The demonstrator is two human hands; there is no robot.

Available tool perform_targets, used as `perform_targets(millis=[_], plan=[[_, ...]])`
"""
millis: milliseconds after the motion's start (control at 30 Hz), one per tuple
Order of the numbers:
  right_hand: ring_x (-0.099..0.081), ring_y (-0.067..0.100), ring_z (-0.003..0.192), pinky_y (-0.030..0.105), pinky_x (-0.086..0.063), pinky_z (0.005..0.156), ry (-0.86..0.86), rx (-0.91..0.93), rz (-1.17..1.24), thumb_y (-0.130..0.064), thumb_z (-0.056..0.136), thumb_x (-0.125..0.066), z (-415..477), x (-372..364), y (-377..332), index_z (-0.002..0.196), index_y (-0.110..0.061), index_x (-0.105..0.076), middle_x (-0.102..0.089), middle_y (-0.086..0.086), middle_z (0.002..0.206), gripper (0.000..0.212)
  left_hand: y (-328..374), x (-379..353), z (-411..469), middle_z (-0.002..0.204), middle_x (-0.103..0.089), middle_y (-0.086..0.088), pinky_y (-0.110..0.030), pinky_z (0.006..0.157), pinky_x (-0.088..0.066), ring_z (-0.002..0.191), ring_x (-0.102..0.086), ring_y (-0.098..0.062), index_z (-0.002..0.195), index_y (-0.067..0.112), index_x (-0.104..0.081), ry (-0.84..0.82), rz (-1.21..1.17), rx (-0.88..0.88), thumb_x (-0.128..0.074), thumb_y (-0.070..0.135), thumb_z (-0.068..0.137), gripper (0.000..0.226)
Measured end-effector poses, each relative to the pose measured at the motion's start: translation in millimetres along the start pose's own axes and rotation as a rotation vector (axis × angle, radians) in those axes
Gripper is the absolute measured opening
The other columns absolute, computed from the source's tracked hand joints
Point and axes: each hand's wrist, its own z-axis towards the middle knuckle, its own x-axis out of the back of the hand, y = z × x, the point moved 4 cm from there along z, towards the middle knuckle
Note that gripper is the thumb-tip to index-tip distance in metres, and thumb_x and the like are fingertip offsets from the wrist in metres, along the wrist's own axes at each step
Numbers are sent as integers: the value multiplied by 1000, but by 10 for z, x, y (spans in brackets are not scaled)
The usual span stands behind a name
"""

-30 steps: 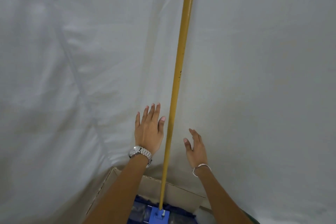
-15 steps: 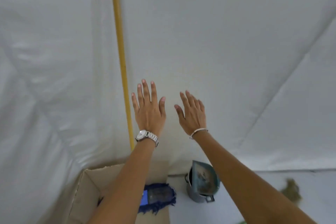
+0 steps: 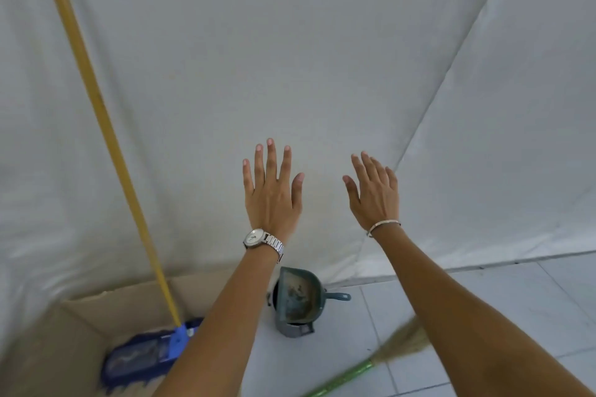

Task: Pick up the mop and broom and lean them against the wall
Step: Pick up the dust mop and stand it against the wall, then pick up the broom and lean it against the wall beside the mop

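The mop has a long yellow handle (image 3: 106, 129) that leans against the white cloth-covered wall (image 3: 322, 58) at the left; its blue head (image 3: 142, 354) rests on a flattened cardboard box (image 3: 74, 329). The broom lies on the tiled floor at the lower right, showing a green handle (image 3: 342, 377) and straw bristles (image 3: 403, 342), partly hidden by my right forearm. My left hand (image 3: 272, 190), with a wristwatch, is held up flat with fingers spread and holds nothing. My right hand (image 3: 374, 193), with a thin bracelet, is likewise raised, fingers apart, empty. Both hands are well to the right of the mop handle.
A grey-green dustpan (image 3: 296, 300) stands on the floor near the wall, between my forearms. White floor tiles (image 3: 516, 293) stretch to the right. The cloth sheet hangs with a diagonal fold at the upper right.
The view has swung to the right, so the mop handle now stands far left. Both hands have moved away from the handle, and the broom has come into sight on the floor.
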Motion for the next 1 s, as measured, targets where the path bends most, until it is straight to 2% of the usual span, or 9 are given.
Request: perform_targets(millis=[167,267,400,500,633,733,867,1000], plan=[[-37,28,133,48,-28,109,-212,18,9,-49,90,-9,-139,-754,1168,138,-19,-29,-38,10,146,60,632,-1029,-219,153,-19,-16,-41,113,5,141,-13,-28,143,16,-23,-117,16,200,-19,47,93,59],[-46,30,127,51,-37,103,-367,163,-54,-49,91,-3,-304,-1206,1744,135,-17,-34,-46,12,141,62,823,-1606,-538,153,-18,-17,-41,112,7,141,-15,-30,144,14,-24,-195,70,300,-15,50,92,64],[-49,31,124,52,-40,101,-520,185,-50,-49,92,-4,-531,-1775,2177,133,-18,-37,-50,12,138,61,847,-2093,-1050,152,-22,-18,-41,112,4,140,-18,-32,143,14,-28,-301,75,389,-24,46,91,61],[-48,30,125,51,-38,102,-606,167,-32,-50,91,-4,-783,-2354,2362,134,-17,-38,-49,12,138,64,715,-2566,-1560,151,-26,-17,-40,112,1,139,-22,-32,142,15,-30,-402,84,447,-24,46,91,60],[-57,29,116,53,-45,95,-730,152,-74,-47,92,-5,-1302,-3429,2535,128,-14,-46,-57,13,130,64,380,-3462,-2505,150,-28,-17,-42,113,-6,139,-23,-30,143,12,-24,-523,76,594,-13,52,92,66],[-58,29,114,54,-46,93,-822,198,-133,-48,92,-6,-1871,-4321,2700,127,-12,-48,-59,12,128,65,127,-4138,-3350,150,-28,-18,-42,112,-5,138,-24,-32,144,12,-20,-565,89,755,-13,58,89,73],[-53,31,120,56,-43,96,-998,272,-184,-52,90,-2,-2894,-5496,2989,131,-13,-43,-53,12,134,70,-192,-5050,-4662,156,-7,-10,-45,113,3,143,-6,-27,146,17,-3,-698,109,999,-9,70,79,86],[-36,30,133,55,-30,107,-1147,346,-178,-59,83,5,-3784,-6431,3184,139,-15,-28,-36,11,147,79,-318,-5812,-5678,156,2,-12,-52,113,-8,143,-2,-29,146,17,2,-759,-83,1340,-26,73,78,93]])
